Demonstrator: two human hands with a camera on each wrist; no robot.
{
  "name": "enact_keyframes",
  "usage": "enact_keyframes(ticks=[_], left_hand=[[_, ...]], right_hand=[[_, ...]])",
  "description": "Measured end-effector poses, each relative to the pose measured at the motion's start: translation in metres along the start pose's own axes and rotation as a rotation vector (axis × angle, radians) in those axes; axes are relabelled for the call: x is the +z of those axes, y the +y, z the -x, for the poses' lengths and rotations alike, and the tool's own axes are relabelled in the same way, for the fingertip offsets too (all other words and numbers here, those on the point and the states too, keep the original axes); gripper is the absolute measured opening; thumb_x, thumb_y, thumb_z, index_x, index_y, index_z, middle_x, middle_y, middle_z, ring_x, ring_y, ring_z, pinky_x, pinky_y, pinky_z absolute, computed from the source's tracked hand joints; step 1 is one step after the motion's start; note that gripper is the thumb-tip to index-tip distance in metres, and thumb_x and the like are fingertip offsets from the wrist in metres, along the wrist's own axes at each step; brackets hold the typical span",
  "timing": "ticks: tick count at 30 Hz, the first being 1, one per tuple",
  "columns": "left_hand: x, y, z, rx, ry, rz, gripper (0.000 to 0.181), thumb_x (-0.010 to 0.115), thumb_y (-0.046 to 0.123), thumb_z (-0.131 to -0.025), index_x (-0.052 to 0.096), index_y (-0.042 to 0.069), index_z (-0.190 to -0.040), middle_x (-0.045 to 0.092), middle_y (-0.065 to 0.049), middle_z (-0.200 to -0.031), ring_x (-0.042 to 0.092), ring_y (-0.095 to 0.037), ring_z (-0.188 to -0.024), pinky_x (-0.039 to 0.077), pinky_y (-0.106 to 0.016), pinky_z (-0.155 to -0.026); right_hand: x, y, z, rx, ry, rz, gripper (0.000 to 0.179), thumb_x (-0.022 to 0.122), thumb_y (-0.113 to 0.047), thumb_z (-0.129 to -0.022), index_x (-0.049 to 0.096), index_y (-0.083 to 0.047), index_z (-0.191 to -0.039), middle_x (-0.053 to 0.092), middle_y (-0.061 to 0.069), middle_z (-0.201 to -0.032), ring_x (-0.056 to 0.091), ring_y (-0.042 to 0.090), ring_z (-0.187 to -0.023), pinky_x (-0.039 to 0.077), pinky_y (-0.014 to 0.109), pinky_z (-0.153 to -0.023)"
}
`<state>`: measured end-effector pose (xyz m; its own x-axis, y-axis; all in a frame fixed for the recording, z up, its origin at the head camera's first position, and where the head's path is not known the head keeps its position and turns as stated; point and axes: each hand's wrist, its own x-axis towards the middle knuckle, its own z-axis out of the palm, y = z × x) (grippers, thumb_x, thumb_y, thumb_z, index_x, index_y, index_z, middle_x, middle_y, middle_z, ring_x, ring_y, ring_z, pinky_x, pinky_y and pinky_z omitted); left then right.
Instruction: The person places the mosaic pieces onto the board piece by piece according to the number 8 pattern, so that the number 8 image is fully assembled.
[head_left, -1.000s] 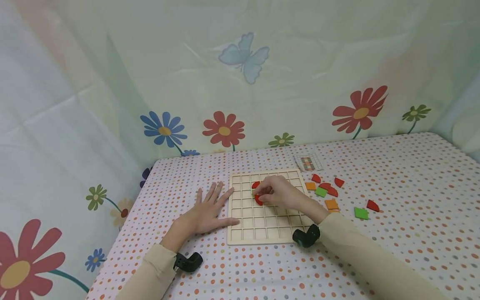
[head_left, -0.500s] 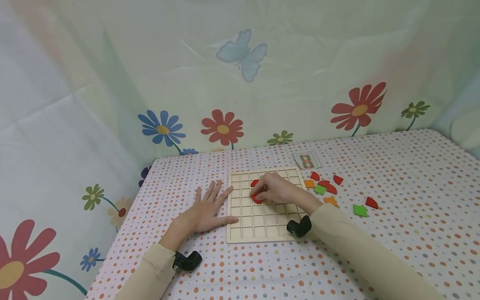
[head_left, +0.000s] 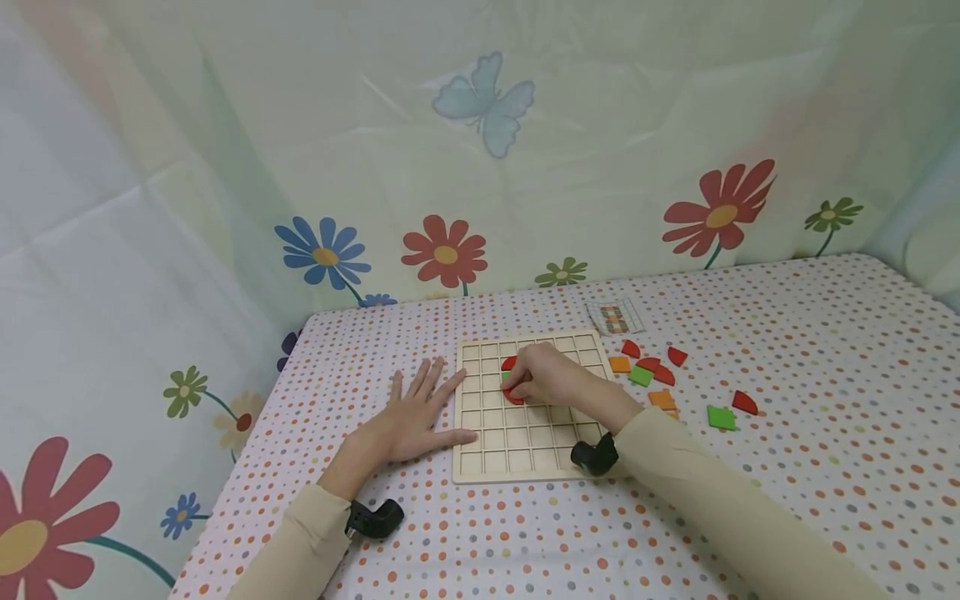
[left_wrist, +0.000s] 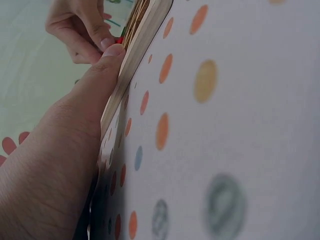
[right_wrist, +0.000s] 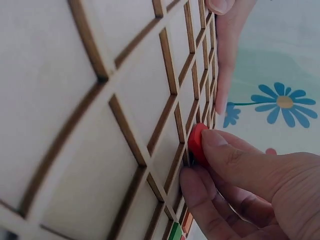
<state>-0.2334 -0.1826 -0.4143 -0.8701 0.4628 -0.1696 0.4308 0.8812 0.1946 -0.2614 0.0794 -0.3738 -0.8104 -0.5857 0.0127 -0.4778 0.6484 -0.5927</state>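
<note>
My left hand (head_left: 408,425) lies spread flat beside the wooden grid board (head_left: 483,463), its thumb over the board's left edge. In the left wrist view that thumb (left_wrist: 107,62) presses along the rim. Over the upper left squares, my right hand (head_left: 551,379) holds a small red piece (right_wrist: 197,142) between thumb and fingers. The right wrist view shows this piece close against the grid ribs, its far side hidden by the fingers. Another red piece (head_left: 509,363) and a green piece (head_left: 506,377) sit in squares just behind it, partly covered by the right hand.
Right of the board lie loose pieces: red quarter-rounds (head_left: 745,402), green squares (head_left: 722,417) and orange ones (head_left: 662,400). A printed pattern card (head_left: 615,317) lies behind the board's right corner. The dotted cloth (head_left: 480,542) covers the table, up against a flowered backdrop (head_left: 600,125).
My right wrist has shifted slightly left and turned a little, with the fingers still on the red piece. The left hand stays in place. The head view has tilted slightly.
</note>
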Motion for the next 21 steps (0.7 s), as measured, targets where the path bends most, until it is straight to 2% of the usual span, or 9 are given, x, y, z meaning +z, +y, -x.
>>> enact_keyframes(ticks=[4,8,12,16,21], left_hand=[[0.001,0.001,-0.001,0.004,-0.003,0.0,0.099,0.048,0.079,-0.095,0.008,0.028,-0.17,-0.005,-0.011,-0.176,-0.008,-0.033,-0.161,-0.007,-0.069,-0.122],[0.001,0.002,-0.002,0.006,0.002,-0.007,0.099,0.049,0.079,-0.095,0.008,0.028,-0.17,-0.004,-0.011,-0.176,-0.007,-0.034,-0.161,-0.006,-0.069,-0.122],[-0.001,0.003,-0.001,0.008,0.004,-0.007,0.098,0.049,0.078,-0.096,0.009,0.028,-0.17,-0.004,-0.011,-0.176,-0.006,-0.034,-0.161,-0.006,-0.069,-0.122],[-0.002,0.003,0.0,0.012,0.007,0.007,0.099,0.049,0.078,-0.095,0.011,0.027,-0.17,-0.003,-0.012,-0.176,-0.006,-0.035,-0.161,-0.005,-0.07,-0.122],[0.0,0.001,0.0,-0.003,0.001,-0.006,0.102,0.046,0.082,-0.093,0.009,0.028,-0.17,-0.003,-0.012,-0.176,-0.005,-0.036,-0.161,-0.005,-0.069,-0.123]], right_hand=[[0.001,-0.002,0.003,0.03,0.011,0.017,0.015,0.08,0.002,-0.089,0.083,0.0,-0.104,0.071,0.004,-0.088,0.062,0.012,-0.079,0.05,0.023,-0.068],[0.002,-0.005,0.007,0.026,0.038,0.028,0.014,0.08,0.003,-0.089,0.082,0.003,-0.103,0.067,0.006,-0.087,0.061,0.015,-0.081,0.05,0.025,-0.069],[0.006,-0.008,0.008,-0.032,0.094,0.097,0.009,0.079,0.007,-0.088,0.083,0.004,-0.096,0.072,0.012,-0.091,0.067,0.024,-0.089,0.056,0.029,-0.075],[0.011,-0.009,0.009,-0.074,0.134,0.128,0.01,0.077,0.01,-0.088,0.083,0.005,-0.095,0.077,0.017,-0.096,0.072,0.032,-0.096,0.06,0.033,-0.079],[0.015,-0.005,0.015,-0.051,0.138,0.078,0.013,0.076,0.008,-0.09,0.082,0.005,-0.102,0.075,0.012,-0.097,0.069,0.024,-0.094,0.056,0.029,-0.076]])
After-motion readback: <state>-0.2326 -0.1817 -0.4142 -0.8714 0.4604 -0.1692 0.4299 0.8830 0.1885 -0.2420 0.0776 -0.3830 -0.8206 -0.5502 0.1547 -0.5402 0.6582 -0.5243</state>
